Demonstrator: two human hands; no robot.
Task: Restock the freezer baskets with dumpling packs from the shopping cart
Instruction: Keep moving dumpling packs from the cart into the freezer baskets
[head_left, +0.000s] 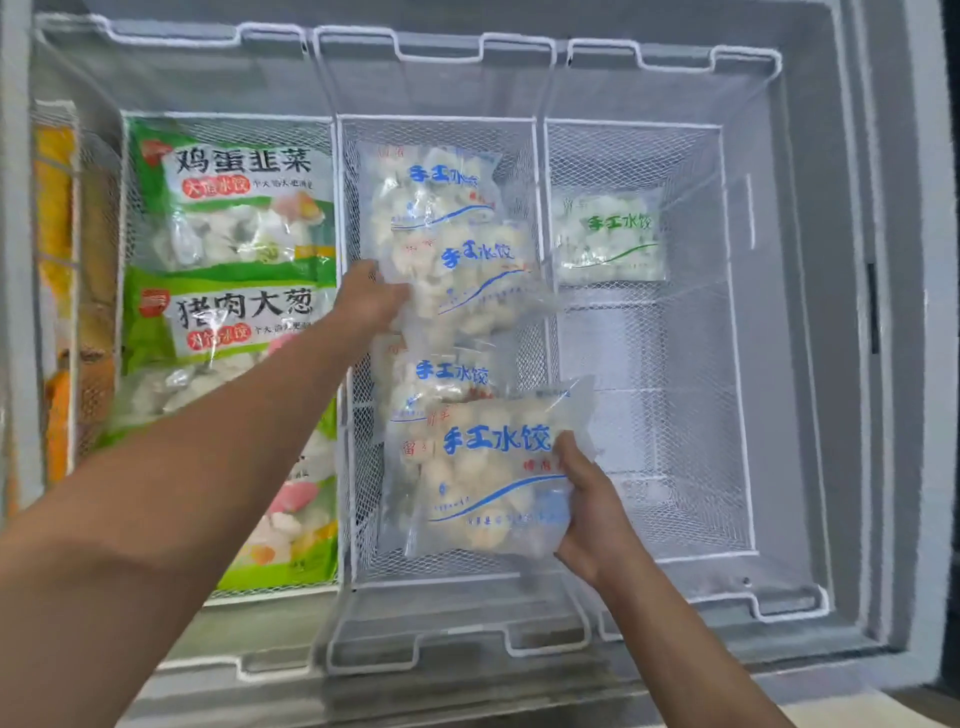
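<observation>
Placing now, left hand (370, 301) gripping 1 blue-print dumpling pack (470, 283) over the middle basket (441, 577), right hand (584, 512) clutching another (488, 483) at its near end (next, lowering both flat).

baskets (540, 208): white coated wire mesh | dumpling packs (483, 493): glossy clear plastic

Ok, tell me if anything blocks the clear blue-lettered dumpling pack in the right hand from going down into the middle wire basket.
Nothing visible: the right hand holds the clear blue-lettered dumpling pack directly over the middle white wire basket's open near end.
</observation>
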